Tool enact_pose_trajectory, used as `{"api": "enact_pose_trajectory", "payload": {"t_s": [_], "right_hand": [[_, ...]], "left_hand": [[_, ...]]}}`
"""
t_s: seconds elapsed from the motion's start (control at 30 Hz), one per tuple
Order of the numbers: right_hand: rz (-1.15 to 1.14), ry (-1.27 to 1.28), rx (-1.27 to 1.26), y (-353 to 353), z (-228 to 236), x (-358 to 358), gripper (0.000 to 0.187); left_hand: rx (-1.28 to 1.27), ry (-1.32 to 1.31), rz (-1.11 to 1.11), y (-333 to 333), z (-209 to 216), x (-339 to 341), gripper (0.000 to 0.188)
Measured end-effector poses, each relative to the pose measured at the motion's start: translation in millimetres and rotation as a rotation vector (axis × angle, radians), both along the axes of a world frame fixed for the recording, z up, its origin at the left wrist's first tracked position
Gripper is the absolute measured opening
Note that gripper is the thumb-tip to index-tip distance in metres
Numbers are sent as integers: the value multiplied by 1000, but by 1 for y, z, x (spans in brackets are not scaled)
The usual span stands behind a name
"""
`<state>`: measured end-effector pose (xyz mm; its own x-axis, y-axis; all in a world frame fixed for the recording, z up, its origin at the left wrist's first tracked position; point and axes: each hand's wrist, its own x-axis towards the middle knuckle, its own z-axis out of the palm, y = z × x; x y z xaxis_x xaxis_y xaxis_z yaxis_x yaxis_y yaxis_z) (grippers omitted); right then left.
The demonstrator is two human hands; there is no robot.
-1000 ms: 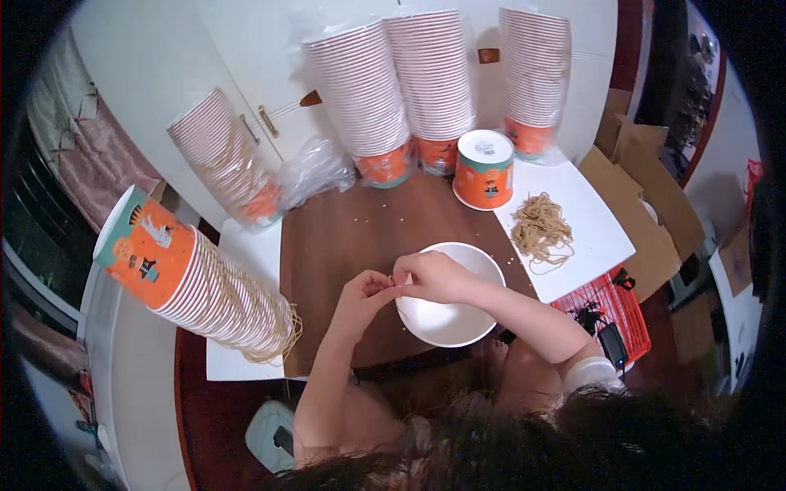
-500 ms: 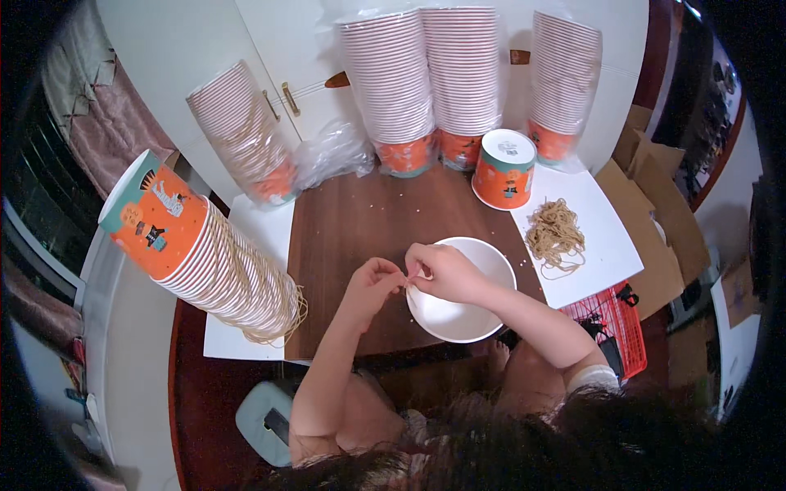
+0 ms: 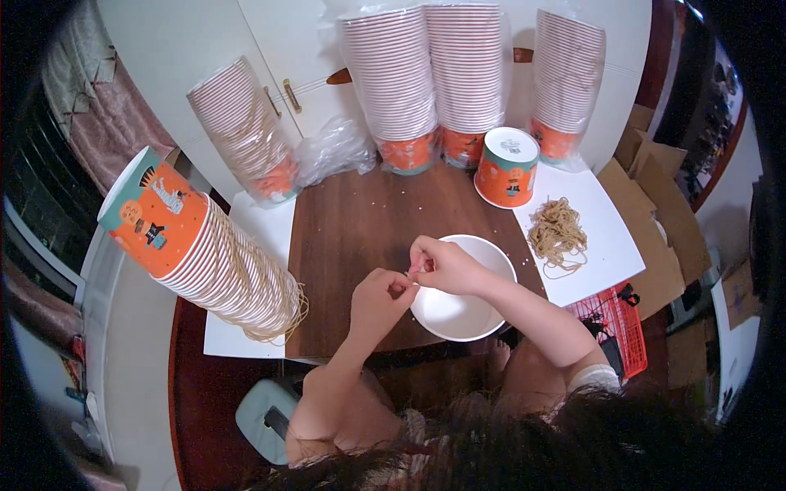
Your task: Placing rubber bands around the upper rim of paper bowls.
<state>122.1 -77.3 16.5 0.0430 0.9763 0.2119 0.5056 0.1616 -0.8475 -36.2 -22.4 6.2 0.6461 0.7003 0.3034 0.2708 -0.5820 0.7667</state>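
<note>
A round white tub [image 3: 460, 317] stands mouth up at the near side of the brown table; its outer side is hidden. At its left rim my left hand [image 3: 381, 298] and my right hand [image 3: 444, 267] meet, both with fingertips pinched together. Whatever lies between the fingertips is too small to make out. Beyond the tub, an orange and green paper bucket [image 3: 506, 176] stands upside down. To its right, a tangled heap of tan cord [image 3: 558, 233] lies on a white board. On the left leans a long nested stack of orange buckets [image 3: 228, 266] with tan cords along its side.
Plastic-wrapped bucket stacks [image 3: 389, 82] stand along the far edge against white cabinet doors [image 3: 286, 41]. Crumpled clear plastic [image 3: 337, 151] lies between them. Small white crumbs dot the brown tabletop [image 3: 352, 221]. A red basket [image 3: 626, 335] and cardboard boxes [image 3: 667, 221] are at the right.
Both hands stay pinched together at the tub's left rim, shifted slightly to the right. My left wrist has turned, showing more of the back of the hand.
</note>
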Motion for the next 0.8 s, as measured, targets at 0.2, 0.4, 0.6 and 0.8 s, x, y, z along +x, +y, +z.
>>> {"api": "enact_pose_trajectory", "payload": {"t_s": [0.2,0.4,0.6,0.8], "right_hand": [[7,54,-45,1,-2,1,17],[16,103,-85,0,1,1,17],[28,138,-111,1,1,1,16],[51,153,-104,2,-2,2,16]], "left_hand": [[157,18,77,-1,0,3,15],[193,-28,103,-1,-3,6,12],[219,-41,110,-1,-1,4,9],[295,74,115,2,1,1,9]]}}
